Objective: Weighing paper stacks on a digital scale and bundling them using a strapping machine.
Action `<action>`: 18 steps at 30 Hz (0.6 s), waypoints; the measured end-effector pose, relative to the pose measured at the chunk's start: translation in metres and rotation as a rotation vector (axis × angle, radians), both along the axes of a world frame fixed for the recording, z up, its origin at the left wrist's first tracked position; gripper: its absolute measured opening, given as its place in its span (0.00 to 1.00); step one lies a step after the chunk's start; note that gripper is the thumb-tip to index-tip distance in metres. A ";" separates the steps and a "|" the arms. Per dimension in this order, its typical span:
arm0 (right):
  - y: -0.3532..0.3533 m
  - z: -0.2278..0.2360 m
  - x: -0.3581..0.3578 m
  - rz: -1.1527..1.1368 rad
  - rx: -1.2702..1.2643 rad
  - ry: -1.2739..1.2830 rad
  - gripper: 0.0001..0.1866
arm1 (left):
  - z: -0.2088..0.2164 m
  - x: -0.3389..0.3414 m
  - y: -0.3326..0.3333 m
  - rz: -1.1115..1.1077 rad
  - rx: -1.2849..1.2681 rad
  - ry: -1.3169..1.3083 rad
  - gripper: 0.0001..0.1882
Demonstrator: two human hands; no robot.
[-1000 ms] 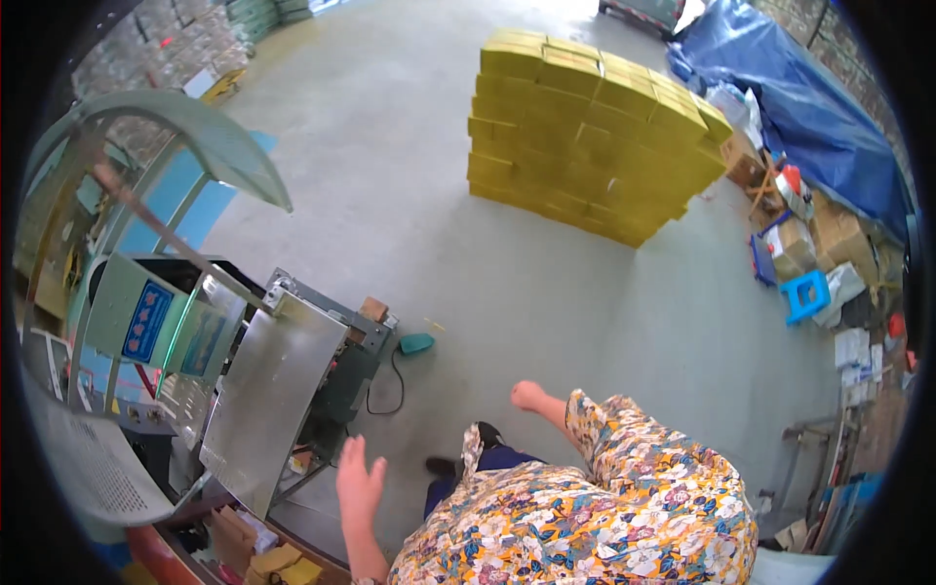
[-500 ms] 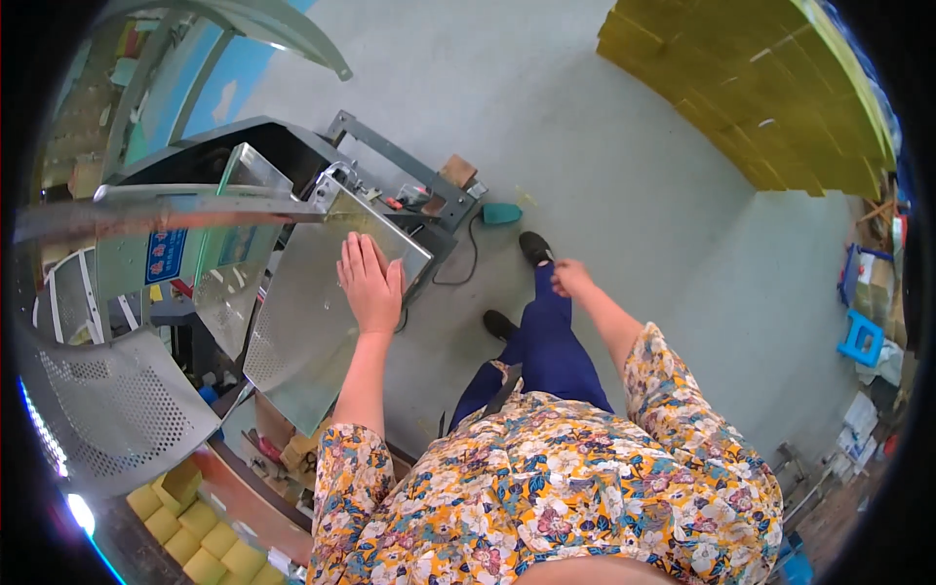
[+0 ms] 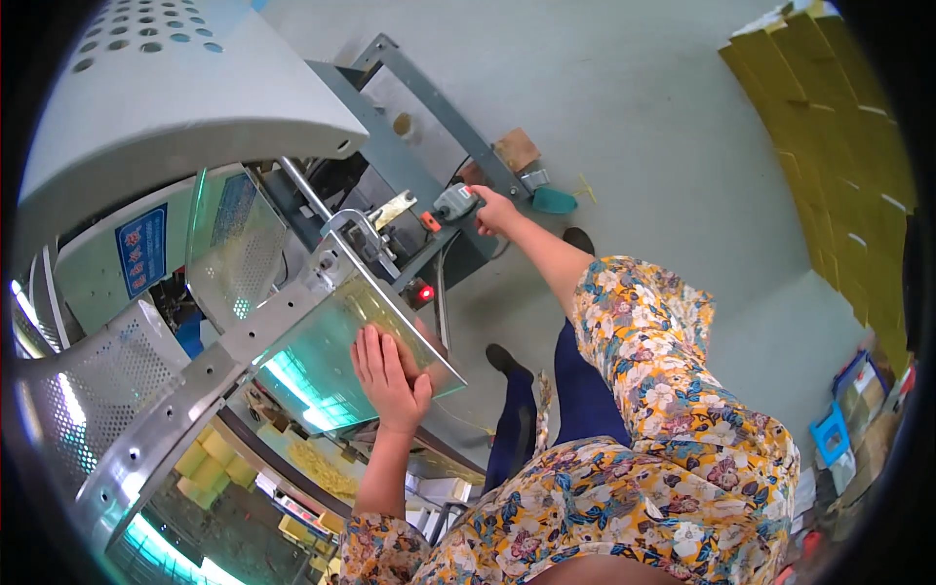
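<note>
My left hand (image 3: 390,380) lies with fingers stretched out on a clear panel (image 3: 327,366), close to its lower right corner. The panel hangs from a curved metal frame strip (image 3: 210,370) with holes in it. My right arm reaches forward. Its hand (image 3: 495,213) has curled fingers around the right side of a small grey switch box (image 3: 454,201) on the machine, with a fingertip by a red spot on the box. Just below the box, a red indicator light (image 3: 426,292) glows. An orange part (image 3: 430,222) sits beside the box.
A pale perforated guard (image 3: 214,88) arches over the machine at upper left. The grey machine base (image 3: 429,117) stands on the floor near a teal foot pedal cover (image 3: 555,201). Stacked yellow boxes (image 3: 829,146) stand at right, with a blue stool (image 3: 831,434) below them.
My right hand has gone from beside my legs forward to the switch box. The clear panel and its frame have shifted in view, and the red light now shows. My left hand remains on the panel.
</note>
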State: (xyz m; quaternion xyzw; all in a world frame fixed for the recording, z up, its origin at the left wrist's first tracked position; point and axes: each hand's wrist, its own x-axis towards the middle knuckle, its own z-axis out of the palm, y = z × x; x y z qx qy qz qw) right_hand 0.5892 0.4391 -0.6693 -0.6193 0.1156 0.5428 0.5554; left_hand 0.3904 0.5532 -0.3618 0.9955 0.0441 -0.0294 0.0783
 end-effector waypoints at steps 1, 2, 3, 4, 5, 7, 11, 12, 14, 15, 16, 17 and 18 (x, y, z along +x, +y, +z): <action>0.006 -0.005 -0.001 0.013 0.006 0.012 0.36 | 0.001 0.000 -0.001 0.013 0.006 0.012 0.35; 0.010 -0.009 -0.001 -0.031 -0.001 0.027 0.36 | 0.003 0.002 -0.003 0.010 0.007 0.022 0.35; 0.012 -0.012 -0.001 -0.078 -0.011 0.039 0.36 | 0.003 0.003 -0.003 0.005 0.006 0.029 0.35; 0.015 -0.012 -0.005 -0.066 -0.007 0.045 0.36 | 0.003 0.002 -0.002 0.017 0.010 0.035 0.35; 0.017 -0.010 -0.011 -0.083 0.000 0.020 0.36 | 0.004 0.002 -0.002 0.011 0.017 0.037 0.35; 0.019 -0.009 -0.019 -0.092 0.014 -0.011 0.36 | 0.003 0.001 0.000 0.013 0.031 0.032 0.35; 0.021 -0.014 -0.024 -0.038 0.001 -0.138 0.37 | 0.008 0.001 -0.001 0.038 0.015 0.014 0.34; 0.023 -0.011 -0.029 -0.068 -0.005 -0.039 0.37 | 0.012 -0.002 0.001 0.048 0.015 0.033 0.34; 0.004 -0.033 -0.042 -0.118 -0.105 -0.120 0.37 | 0.013 0.005 0.001 0.061 -0.016 0.013 0.35; -0.051 -0.070 -0.033 -0.175 -0.242 -0.336 0.37 | 0.003 0.031 -0.009 0.032 -0.063 -0.076 0.35; -0.117 -0.095 -0.022 -0.109 -0.423 -0.587 0.37 | -0.004 0.055 -0.020 -0.023 -0.162 -0.114 0.35; -0.107 -0.072 -0.059 -0.015 -0.379 -0.354 0.37 | 0.001 0.032 -0.009 0.031 -0.133 -0.059 0.36; -0.078 -0.011 -0.105 0.076 -0.239 -0.137 0.31 | 0.017 -0.012 0.005 0.121 -0.083 -0.037 0.37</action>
